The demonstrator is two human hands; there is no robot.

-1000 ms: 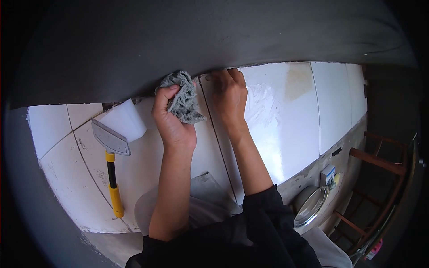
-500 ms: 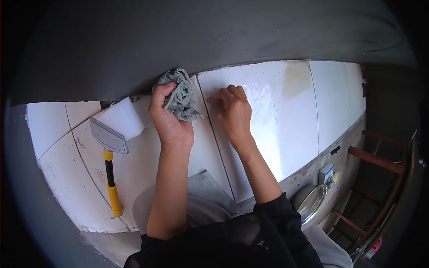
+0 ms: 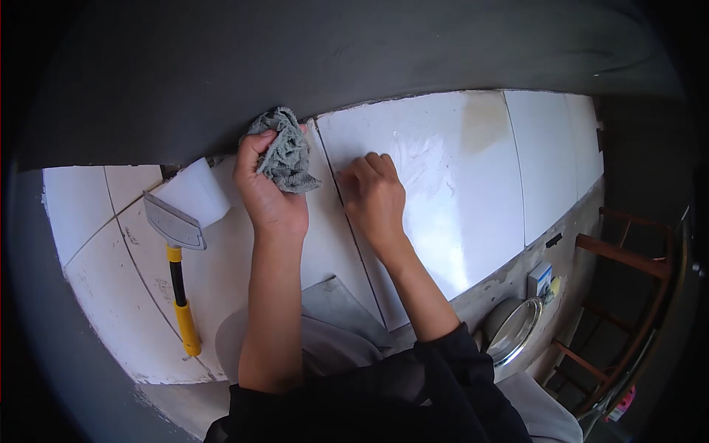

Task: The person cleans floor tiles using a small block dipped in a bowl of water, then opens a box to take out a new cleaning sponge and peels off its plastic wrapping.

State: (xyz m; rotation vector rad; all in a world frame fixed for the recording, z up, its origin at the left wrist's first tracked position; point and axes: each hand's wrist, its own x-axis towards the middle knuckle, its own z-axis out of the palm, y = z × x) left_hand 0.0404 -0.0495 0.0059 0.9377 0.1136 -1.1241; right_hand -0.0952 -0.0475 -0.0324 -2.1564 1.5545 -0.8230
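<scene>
A crumpled grey-green cloth (image 3: 284, 159) is bunched in my left hand (image 3: 269, 207), which is closed around it near the dark wall. My right hand (image 3: 377, 199) is curled with its fingers pressed together, close to the dark joint line (image 3: 350, 221) between two white tiles. Whatever its fingertips hold, if anything, is hidden. Under and beyond this hand spreads a large white tile (image 3: 458, 214) with wet-looking smears and a brownish patch near its far edge.
To the left lie a scraper (image 3: 177, 258) with a yellow and black handle and a white block (image 3: 196, 193). A grey sheet (image 3: 340, 306) is near my knees. A metal basin (image 3: 513, 328), a small box (image 3: 539, 279) and a reddish-brown frame (image 3: 624, 258) are on the right.
Both hands have shifted slightly left in view, and the right hand sits a little lower along the joint. The cloth stays in my left hand.
</scene>
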